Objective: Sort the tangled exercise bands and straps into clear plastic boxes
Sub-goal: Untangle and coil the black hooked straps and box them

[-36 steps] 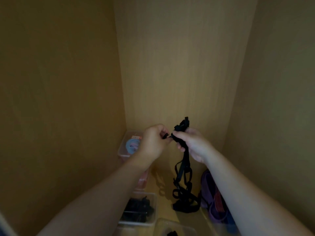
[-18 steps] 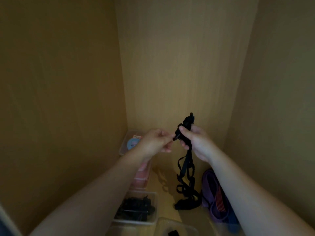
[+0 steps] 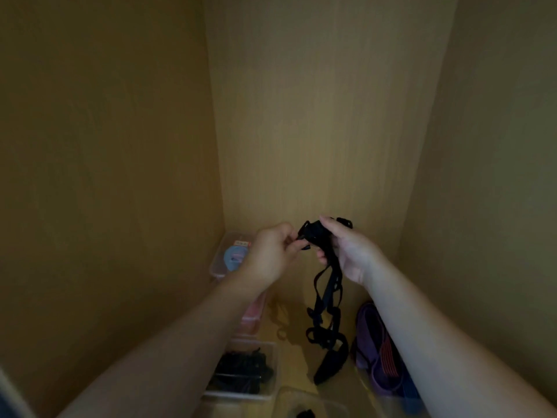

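Observation:
A tangled black strap hangs in front of me inside a wooden cabinet. My right hand grips its bunched top, fingers curled round the bundle. My left hand pinches a small black end of the same strap just left of that bundle. The lower loops dangle down to the cabinet floor. A clear plastic box at lower left holds other black straps. Purple and orange bands lie at lower right, partly behind my right forearm.
A lidded clear box with a blue item and pink contents stands in the back left corner. Another clear box sits at the bottom edge. Cabinet walls close in on the left, back and right.
My right hand turned and gathered more of the strap into a bundle at the top. The hanging loops lifted slightly and swung. My left hand keeps pinching the strap's end.

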`<act>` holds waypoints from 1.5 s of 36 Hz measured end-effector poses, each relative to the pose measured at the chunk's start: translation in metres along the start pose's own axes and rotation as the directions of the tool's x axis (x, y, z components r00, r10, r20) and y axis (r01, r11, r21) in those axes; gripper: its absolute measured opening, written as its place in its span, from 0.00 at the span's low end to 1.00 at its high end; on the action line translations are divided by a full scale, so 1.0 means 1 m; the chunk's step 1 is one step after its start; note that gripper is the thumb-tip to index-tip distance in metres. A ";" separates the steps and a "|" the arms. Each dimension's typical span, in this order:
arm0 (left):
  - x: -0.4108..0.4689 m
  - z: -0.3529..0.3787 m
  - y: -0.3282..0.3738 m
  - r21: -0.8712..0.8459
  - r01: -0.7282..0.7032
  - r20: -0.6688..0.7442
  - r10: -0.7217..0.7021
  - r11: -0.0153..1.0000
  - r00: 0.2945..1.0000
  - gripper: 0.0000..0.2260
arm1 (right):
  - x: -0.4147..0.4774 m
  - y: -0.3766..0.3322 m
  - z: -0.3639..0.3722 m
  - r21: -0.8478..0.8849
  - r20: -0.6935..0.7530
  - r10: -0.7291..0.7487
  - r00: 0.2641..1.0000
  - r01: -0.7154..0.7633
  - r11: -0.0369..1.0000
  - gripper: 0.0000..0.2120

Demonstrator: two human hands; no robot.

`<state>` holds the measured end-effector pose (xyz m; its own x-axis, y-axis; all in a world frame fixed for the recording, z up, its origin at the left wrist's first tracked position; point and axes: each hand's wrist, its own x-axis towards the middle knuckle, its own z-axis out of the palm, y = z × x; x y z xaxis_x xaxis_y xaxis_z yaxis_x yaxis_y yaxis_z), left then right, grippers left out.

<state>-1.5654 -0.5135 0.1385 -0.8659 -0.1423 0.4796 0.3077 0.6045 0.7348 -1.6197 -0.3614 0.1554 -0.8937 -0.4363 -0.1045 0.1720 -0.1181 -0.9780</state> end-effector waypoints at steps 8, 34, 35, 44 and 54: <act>-0.005 0.002 -0.003 -0.291 0.189 0.145 -0.152 0.938 0.978 0.10 | 0.004 0.007 -0.006 0.074 0.012 -0.116 0.993 0.115 0.991 0.16; -0.003 0.008 -0.010 -0.037 0.065 -0.099 -0.068 0.997 0.993 0.11 | 0.004 0.024 0.008 -0.369 -0.197 -0.228 0.953 0.144 0.918 0.30; -0.005 0.009 -0.014 0.036 0.015 -0.129 -0.010 0.999 0.992 0.11 | 0.005 0.025 0.009 -0.400 -0.182 -0.235 0.955 0.146 0.905 0.28; -0.011 0.014 -0.022 -0.003 -0.158 -0.044 0.158 0.987 0.986 0.08 | 0.005 0.027 0.016 -0.497 -0.103 -0.388 0.916 0.290 0.818 0.09; -0.012 0.008 -0.024 -0.444 0.433 0.348 -0.294 0.784 0.890 0.14 | 0.000 0.036 -0.001 -0.564 0.062 -0.378 0.924 0.345 0.750 0.13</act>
<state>-1.5653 -0.5204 0.1111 -0.9986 -0.0315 0.0437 0.0416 0.0646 0.9970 -1.6140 -0.3652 0.1197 -0.8650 -0.4132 0.2846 -0.4131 0.2644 -0.8715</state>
